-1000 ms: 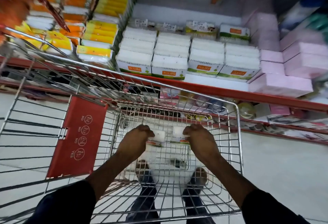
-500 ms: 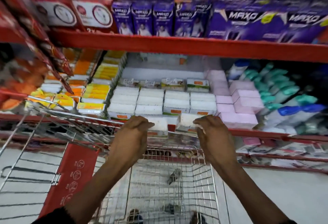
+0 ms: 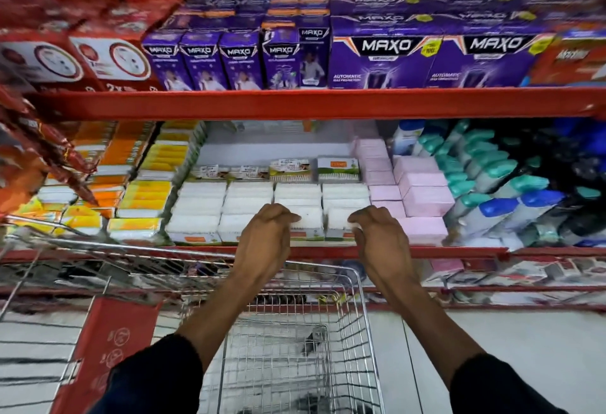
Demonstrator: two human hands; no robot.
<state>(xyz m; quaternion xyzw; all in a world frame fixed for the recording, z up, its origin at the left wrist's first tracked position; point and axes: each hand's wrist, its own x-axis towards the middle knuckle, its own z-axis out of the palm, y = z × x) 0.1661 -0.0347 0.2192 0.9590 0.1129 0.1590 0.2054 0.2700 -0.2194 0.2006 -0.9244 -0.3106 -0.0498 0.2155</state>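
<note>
My left hand (image 3: 265,233) grips a white cotton-swab box (image 3: 310,221) by its left end. My right hand (image 3: 383,236) grips a second white box (image 3: 337,224) by its right end. Both boxes are held side by side at the front edge of the red middle shelf (image 3: 459,252), in line with the rows of matching white boxes (image 3: 203,203) stacked there. Whether the held boxes rest on the shelf is hidden by my hands. Below my forearms stands the wire shopping cart (image 3: 359,285).
Pink boxes (image 3: 423,199) sit right of the white ones, with teal- and blue-capped bottles (image 3: 492,184) beyond. Yellow and orange packs (image 3: 144,199) lie to the left. Purple Maxo boxes (image 3: 387,59) fill the upper shelf (image 3: 328,103). The cart's red seat flap (image 3: 114,348) hangs at lower left.
Both hands rose out of the cart with a white box each and moved forward to the shelf front. The view tilted up from the cart to the shelves.
</note>
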